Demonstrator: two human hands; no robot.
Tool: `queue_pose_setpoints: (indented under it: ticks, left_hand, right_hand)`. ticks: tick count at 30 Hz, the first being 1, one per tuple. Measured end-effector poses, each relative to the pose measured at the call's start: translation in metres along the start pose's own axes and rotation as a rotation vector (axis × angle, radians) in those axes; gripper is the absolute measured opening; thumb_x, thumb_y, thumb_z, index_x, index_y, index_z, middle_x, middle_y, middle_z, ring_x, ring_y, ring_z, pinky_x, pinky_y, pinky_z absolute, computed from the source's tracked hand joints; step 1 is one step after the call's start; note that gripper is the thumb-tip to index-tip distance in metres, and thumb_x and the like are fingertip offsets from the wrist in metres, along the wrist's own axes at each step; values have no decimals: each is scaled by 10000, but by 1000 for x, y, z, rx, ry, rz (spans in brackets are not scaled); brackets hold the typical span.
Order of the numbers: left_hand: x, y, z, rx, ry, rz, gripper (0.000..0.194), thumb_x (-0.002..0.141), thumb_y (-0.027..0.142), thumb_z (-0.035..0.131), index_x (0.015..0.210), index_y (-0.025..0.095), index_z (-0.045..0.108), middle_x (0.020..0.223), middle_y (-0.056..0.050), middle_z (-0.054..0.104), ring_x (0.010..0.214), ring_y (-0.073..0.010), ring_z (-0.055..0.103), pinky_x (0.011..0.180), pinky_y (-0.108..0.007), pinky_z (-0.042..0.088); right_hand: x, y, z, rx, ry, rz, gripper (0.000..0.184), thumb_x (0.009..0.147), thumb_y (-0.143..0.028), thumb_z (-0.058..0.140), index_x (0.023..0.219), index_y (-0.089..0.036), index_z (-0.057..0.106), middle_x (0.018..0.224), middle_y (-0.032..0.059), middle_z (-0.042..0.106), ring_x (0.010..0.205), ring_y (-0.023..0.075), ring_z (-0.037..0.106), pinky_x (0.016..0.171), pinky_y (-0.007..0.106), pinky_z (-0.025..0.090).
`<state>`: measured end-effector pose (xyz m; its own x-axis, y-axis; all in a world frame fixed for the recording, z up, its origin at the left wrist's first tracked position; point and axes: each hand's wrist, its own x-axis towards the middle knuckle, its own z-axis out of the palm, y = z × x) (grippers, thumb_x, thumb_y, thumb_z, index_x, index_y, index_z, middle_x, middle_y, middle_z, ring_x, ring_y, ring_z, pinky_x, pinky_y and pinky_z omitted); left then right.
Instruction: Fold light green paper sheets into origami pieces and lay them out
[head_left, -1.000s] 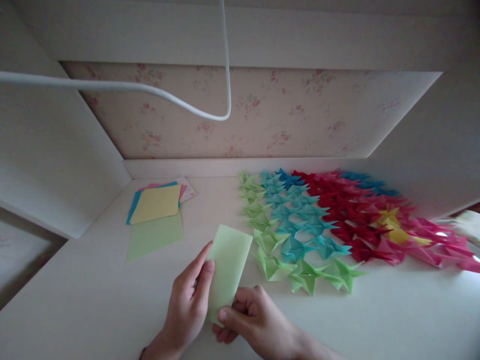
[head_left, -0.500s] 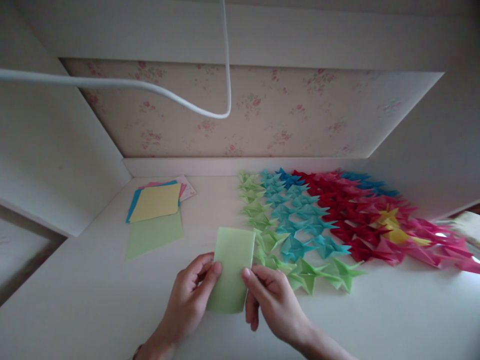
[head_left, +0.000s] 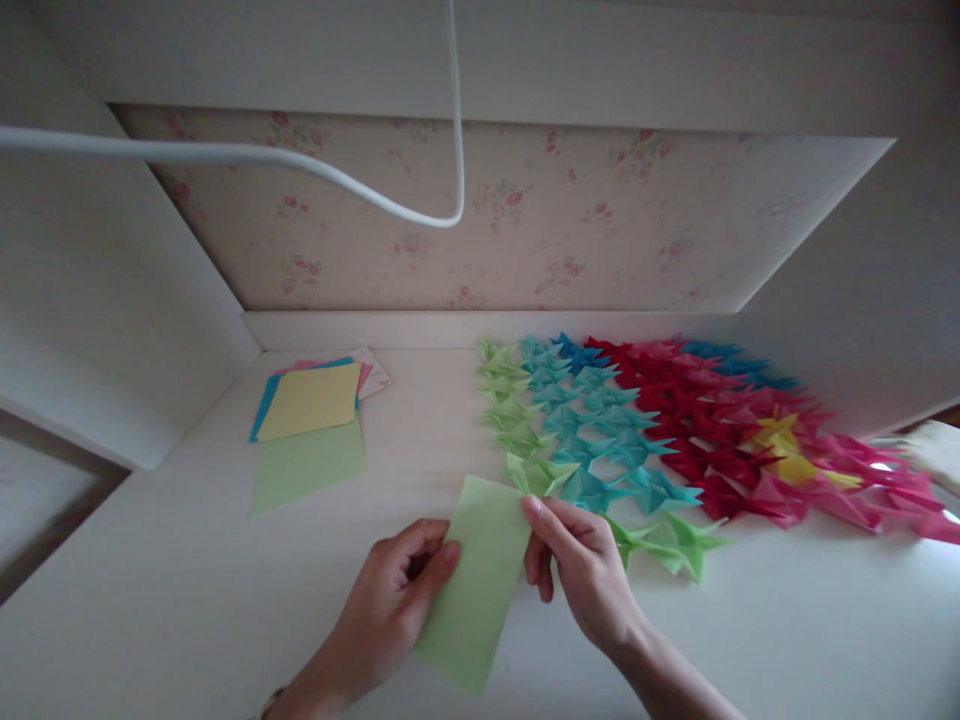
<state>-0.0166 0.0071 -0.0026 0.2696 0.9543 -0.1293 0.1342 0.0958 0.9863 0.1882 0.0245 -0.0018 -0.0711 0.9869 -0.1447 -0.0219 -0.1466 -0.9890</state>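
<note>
A light green sheet of origami paper [head_left: 480, 585], long and narrow in outline, is held up over the white desk between my two hands. My left hand [head_left: 397, 590] pinches its left edge, thumb on top. At the upper right corner my right hand [head_left: 577, 560] grips it between thumb and fingers. The paper's top edge tilts to the right, and its lower end hangs toward me. Just beyond my right hand lie folded light green paper cranes [head_left: 679, 545], partly hidden by that hand.
Rows of teal cranes [head_left: 592, 490], red cranes [head_left: 697, 420] and a few yellow ones [head_left: 784, 450] cover the desk's right side. Loose square sheets, a yellow one [head_left: 311, 400] on top, lie at left. A white cable [head_left: 337, 178] hangs across the view above the desk.
The green paper looks longer and has tilted to the right. My right hand has moved up and right to the paper's upper corner. My left hand has shifted slightly right.
</note>
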Motion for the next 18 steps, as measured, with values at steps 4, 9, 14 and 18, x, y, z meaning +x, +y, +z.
queue_pose_setpoints:
  ticks: [4, 9, 14, 18]
  left_hand:
    - [0, -1, -1, 23, 27, -2, 310, 937, 436, 598, 1045, 188, 751, 804, -44, 732, 718, -178, 644, 603, -219, 471]
    - [1, -3, -3, 27, 103, 11, 348, 927, 472, 595, 1009, 171, 750, 762, -43, 728, 657, -168, 631, 562, -214, 468]
    - [1, 0, -4, 0, 240, 36, 303, 897, 466, 642, 932, 176, 719, 729, -22, 723, 631, -158, 644, 545, -196, 484]
    - [2, 1, -3, 8, 275, 57, 303, 891, 466, 644, 907, 173, 721, 735, -26, 729, 632, -162, 649, 545, -200, 496]
  right_hand:
    - [0, 0, 1, -42, 44, -33, 607, 901, -647, 551, 510, -185, 500, 395, -11, 521, 317, 71, 427, 356, 205, 282]
    - [-3, 6, 8, 37, -123, 63, 547, 848, -709, 566, 741, -173, 580, 430, -32, 573, 282, 63, 387, 319, 176, 251]
    - [-8, 12, 19, -95, -336, 191, 614, 867, -732, 499, 598, -180, 514, 443, -5, 586, 301, 52, 405, 322, 164, 233]
    - [-10, 12, 23, -114, -358, 195, 621, 872, -743, 472, 624, -177, 534, 454, -15, 579, 319, 52, 408, 336, 161, 256]
